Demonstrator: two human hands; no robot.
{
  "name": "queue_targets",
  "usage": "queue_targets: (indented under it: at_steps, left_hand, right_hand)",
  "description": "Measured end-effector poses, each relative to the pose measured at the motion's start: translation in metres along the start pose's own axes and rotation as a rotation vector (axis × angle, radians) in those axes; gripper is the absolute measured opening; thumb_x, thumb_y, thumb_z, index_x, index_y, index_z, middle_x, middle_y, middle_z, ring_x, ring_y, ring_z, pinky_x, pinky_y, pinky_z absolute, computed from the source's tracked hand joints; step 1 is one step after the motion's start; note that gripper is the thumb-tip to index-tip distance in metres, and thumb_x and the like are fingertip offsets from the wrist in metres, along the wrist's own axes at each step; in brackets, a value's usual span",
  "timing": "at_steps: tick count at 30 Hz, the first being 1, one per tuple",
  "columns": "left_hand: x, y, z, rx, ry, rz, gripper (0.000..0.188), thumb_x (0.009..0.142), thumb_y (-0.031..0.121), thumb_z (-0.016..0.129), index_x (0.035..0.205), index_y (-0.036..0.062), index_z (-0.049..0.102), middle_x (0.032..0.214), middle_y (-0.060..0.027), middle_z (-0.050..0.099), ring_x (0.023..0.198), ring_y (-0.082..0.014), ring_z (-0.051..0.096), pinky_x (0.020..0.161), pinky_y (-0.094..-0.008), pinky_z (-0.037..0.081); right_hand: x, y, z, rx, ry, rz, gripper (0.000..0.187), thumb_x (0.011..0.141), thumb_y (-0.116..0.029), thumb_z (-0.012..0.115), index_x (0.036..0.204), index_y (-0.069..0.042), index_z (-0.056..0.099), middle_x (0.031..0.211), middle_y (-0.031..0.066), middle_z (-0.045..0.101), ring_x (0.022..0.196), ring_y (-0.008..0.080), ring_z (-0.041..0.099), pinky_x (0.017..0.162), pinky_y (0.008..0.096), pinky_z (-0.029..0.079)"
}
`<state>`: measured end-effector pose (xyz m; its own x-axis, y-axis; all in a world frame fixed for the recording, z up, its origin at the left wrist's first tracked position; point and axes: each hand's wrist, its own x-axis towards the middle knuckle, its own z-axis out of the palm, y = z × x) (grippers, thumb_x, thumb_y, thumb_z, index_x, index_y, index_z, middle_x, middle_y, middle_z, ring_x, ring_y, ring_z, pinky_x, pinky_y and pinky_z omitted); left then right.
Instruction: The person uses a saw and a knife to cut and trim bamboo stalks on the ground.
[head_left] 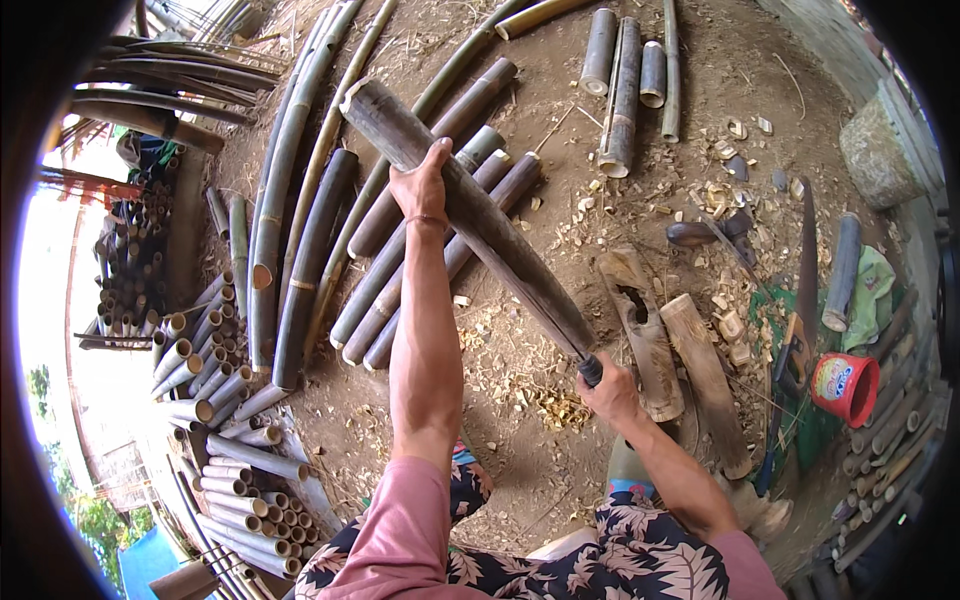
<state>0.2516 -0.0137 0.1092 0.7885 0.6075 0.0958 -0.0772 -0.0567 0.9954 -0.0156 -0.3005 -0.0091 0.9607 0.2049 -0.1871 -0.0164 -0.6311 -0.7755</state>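
My left hand (420, 190) is wrapped around a thick dark bamboo pole (515, 265) near its upper end. The pole slants from upper left down toward my right hand (612, 392). That hand grips the black handle (591, 371) of a narrow-bladed tool, whose thin metal lies along the pole's lower side. Its exact kind is hard to make out. Behind the pole, several cut bamboo lengths (385, 290) rest on the ground. Beside my right hand lie a hollowed wooden block (630, 290) and a second log (705, 380).
Bamboo offcuts (230, 510) are stacked at the left. Short bamboo pieces (622, 110) lie at the far right. A handsaw (806, 260), a red bucket (838, 395), a green cloth (870, 290) and a grey pail (885, 150) are on the right. Wood chips (560, 410) litter the dirt.
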Motion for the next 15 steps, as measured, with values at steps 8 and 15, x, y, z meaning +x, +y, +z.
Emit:
queue_targets:
  at_steps: [8,15]
  left_hand:
    - [0.018,-0.013,-0.016,-0.399,-0.568,-0.363,0.053,0.087,0.038,0.070,0.116,-0.0038,0.061,0.096,-0.0176,0.068,0.081,-0.0250,0.068,0.075,-0.0394,0.058]
    - [-0.010,0.005,-0.015,-0.298,-0.422,-0.253,0.050,0.086,0.039,0.072,0.109,-0.0035,0.061,0.091,-0.0146,0.068,0.081,-0.0238,0.068,0.075,-0.0376,0.058]
  right_hand:
    - [0.014,-0.002,0.009,0.319,-0.124,-0.013,0.027,0.081,-0.024,0.072,0.089,0.000,0.061,0.072,0.0216,0.065,0.072,0.0388,0.069,0.064,0.0444,0.054]
    - [0.009,-0.021,-0.047,0.246,-0.283,0.047,0.037,0.084,-0.031,0.073,0.094,0.002,0.061,0.075,0.0237,0.066,0.072,0.0389,0.069,0.064,0.0434,0.055]
